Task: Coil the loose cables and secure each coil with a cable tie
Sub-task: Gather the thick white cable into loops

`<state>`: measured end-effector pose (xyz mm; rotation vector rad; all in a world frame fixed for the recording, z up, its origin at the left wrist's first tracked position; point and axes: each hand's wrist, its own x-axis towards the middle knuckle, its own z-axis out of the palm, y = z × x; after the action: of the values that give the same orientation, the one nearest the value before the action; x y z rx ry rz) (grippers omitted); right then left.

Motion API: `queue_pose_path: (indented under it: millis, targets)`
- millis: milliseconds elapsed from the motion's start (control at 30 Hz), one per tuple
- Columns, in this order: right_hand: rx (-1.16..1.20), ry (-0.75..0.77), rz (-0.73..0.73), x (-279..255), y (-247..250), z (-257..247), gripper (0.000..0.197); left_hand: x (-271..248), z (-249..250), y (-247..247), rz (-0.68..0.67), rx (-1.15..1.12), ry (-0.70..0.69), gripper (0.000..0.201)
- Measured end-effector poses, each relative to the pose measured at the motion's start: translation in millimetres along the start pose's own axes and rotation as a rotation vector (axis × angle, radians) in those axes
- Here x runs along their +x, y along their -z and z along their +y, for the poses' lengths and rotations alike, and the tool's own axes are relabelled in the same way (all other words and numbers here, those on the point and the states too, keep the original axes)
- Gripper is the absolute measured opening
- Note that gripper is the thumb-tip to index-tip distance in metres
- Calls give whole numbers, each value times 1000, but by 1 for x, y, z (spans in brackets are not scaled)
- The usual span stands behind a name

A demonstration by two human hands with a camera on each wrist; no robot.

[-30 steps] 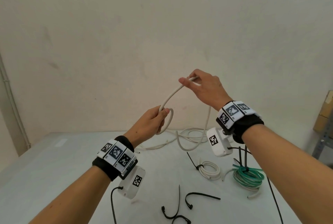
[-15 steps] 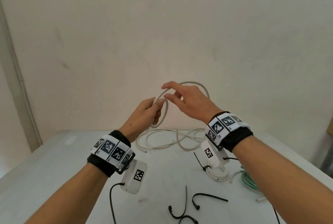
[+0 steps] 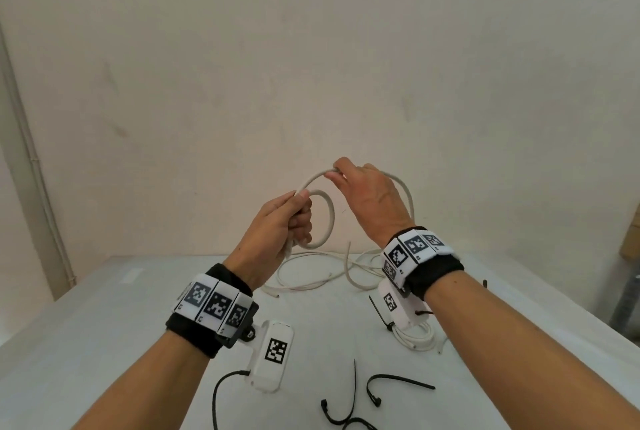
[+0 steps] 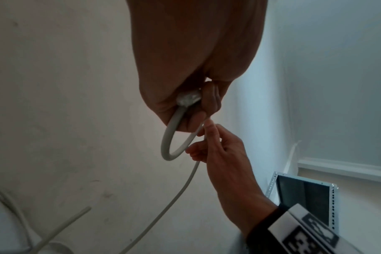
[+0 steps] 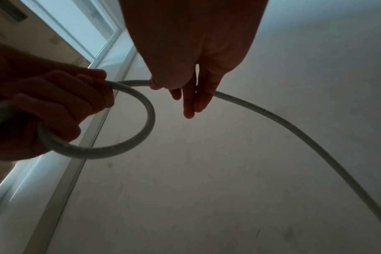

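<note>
My left hand grips a small loop of the thick white cable in its curled fingers, raised above the table. My right hand pinches the same cable just above and to the right, with a wider arc passing behind it and down to the loose tangle on the table. In the left wrist view the cable's end sticks out of the left hand. In the right wrist view thumb and forefinger of the right hand pinch the cable, the other fingers straight.
A tied white coil with a black tie lies under my right wrist. Three loose black cable ties lie at the front of the white table. A metal rack stands at the right edge.
My right hand has swung the cable down and left toward the left hand, forming a second, wider arc beside the small loop. The left hand keeps its grip.
</note>
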<state>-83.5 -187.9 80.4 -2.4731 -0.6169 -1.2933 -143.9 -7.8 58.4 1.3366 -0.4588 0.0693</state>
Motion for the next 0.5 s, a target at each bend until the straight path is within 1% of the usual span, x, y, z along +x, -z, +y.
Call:
queue_pose_path:
  millis: [100,167,233,300,400,433,500]
  targets:
    - [158,-73,-18,3,0,6,36,3,3,0,24,-24,-8,32]
    - [231,-134,-39,1,-1,14,33,5,6,1,60,-86,-1,31]
    - [270,-191,-90,-6,-6,19,34,7,12,0,77,-174,11,31]
    - [307,-242,-148,-16,-11,21,40,9,19,-2,63,-272,25,32]
    - [394,-301,-211,-19,-12,19,58,12,30,-5,-8,-395,34,29]
    - [419,-316,-223,-17,-8,18,63,12,34,-7,-30,-393,17,26]
    - [452,-354,-243,-7,-2,18,65,11,42,-9,-61,-337,-40,24]
